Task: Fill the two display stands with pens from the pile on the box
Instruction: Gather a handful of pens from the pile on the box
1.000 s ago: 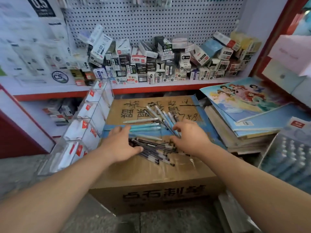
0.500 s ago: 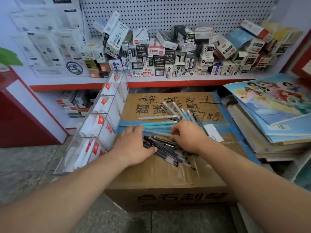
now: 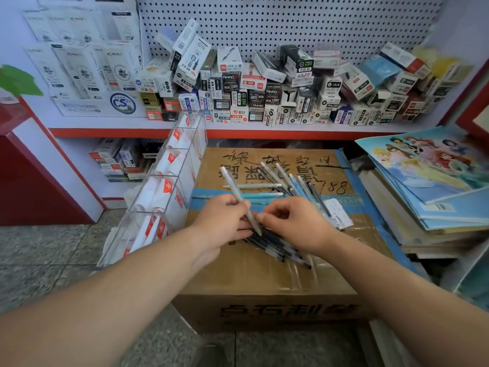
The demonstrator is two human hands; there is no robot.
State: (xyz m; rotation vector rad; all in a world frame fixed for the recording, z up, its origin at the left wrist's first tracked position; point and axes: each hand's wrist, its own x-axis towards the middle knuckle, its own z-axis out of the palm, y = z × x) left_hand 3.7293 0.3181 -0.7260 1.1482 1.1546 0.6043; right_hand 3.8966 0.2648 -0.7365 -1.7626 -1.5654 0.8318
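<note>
The left hand [image 3: 225, 221] gripped a pen [image 3: 233, 184]; the right hand [image 3: 293, 223] curled beside it, hold unclear. Snagging might scatter the pile [image 3: 277, 247].

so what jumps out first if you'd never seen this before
Two hands meet mid-frame over the pile of pens on the cardboard box: the left hand grips a tilted white pen, the right hand curled beside it. Behind, a jumble of small pen boxes crowds the red-edged shelf, and a clear display stand stands at the box's left side.
</note>
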